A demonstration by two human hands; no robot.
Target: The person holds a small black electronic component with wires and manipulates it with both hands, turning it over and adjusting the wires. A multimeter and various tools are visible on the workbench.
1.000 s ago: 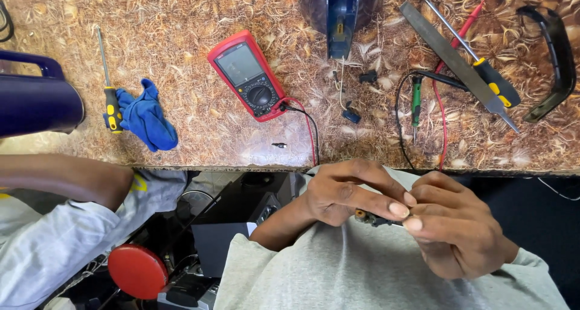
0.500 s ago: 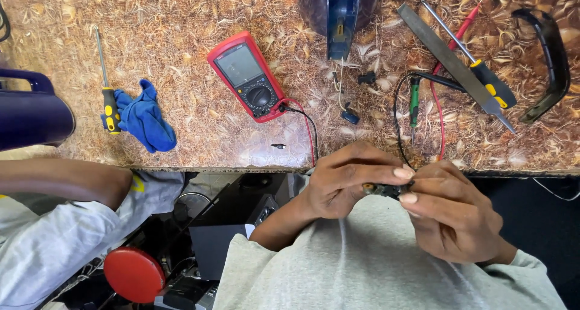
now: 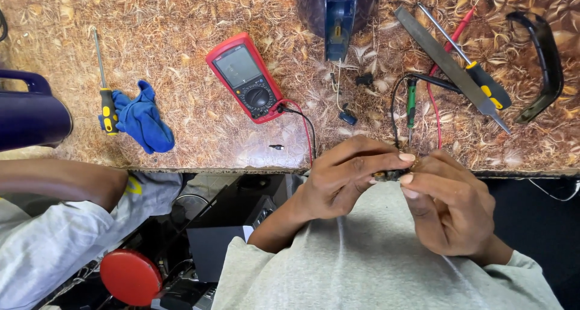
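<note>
We have a small dark component pinched between both sets of fingertips, just off the counter edge, over our lap. Left hand is closed around its left end, thumb and forefinger tight. Right hand is curled shut on the other end. Most of the part is hidden; we can't tell what it is.

Risks as we judge them:
- Grip is fingertip-only and over the lap, not the counter. A slip likely drops the part into the clutter below.
- Red and black test leads run close to our hands. A snag could drag the red multimeter or the green probe.
- File and yellow-handled screwdriver lie near our right wrist.

Versus a second ago: hands have moved up toward the counter edge, and the view has shifted slightly.
</note>
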